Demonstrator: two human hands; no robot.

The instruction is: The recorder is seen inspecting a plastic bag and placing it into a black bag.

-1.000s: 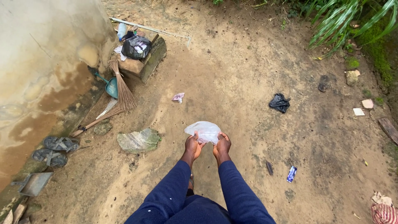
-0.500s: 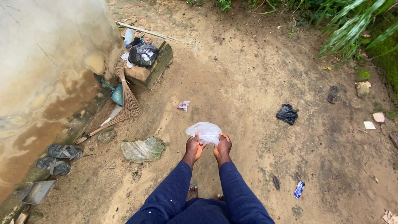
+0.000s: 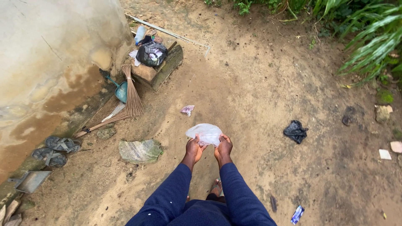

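Both hands, the left hand point(image 3: 194, 149) and the right hand point(image 3: 223, 148), are closed on the edge of a clear plastic bag point(image 3: 205, 133), held in front of the body above the dirt ground point(image 3: 259, 96). A pink wrapper point(image 3: 187, 110) lies just ahead. To the right lies 1 black bag point(image 3: 295, 131). Far left, a broom point(image 3: 125, 102) rests by the wall point(image 3: 50, 54).

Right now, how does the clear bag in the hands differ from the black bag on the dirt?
The clear plastic bag is see-through and pale; the black bag is opaque and dark. The clear one is held up by the left hand and right hand; the black one lies crumpled on the ground, untouched. Both are thin, crumpled plastic.
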